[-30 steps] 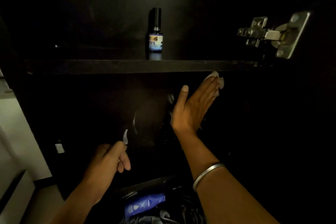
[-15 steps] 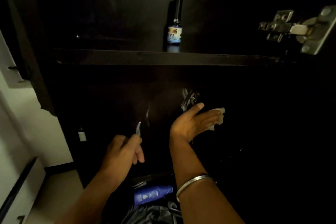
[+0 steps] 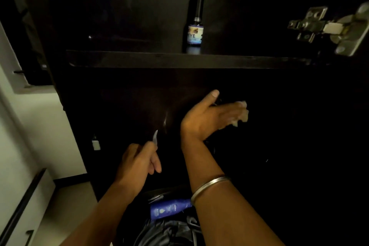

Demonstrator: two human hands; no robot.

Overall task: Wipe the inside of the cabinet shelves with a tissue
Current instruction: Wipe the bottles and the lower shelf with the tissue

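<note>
My right hand (image 3: 209, 118) reaches into the dark cabinet below the shelf (image 3: 179, 62), thumb raised. Its nearly straight fingers press a crumpled white tissue (image 3: 242, 115) against the dark inner surface; fingertips and tissue are motion-blurred. Lower left, my left hand (image 3: 137, 164) is curled around a dark glossy object (image 3: 155, 136) with only a pale glinting edge showing; I cannot identify it. A metal bangle (image 3: 209, 185) sits on my right forearm.
A small dark bottle (image 3: 195, 30) with a blue label stands on the shelf. A metal door hinge (image 3: 327, 28) is at the upper right. A blue tube (image 3: 169, 208) lies below among dark items. A pale wall and floor are at the left.
My right hand moved down from just under the shelf edge to lower in the compartment, carrying the tissue. The view shifted right. My left hand kept its grip.
</note>
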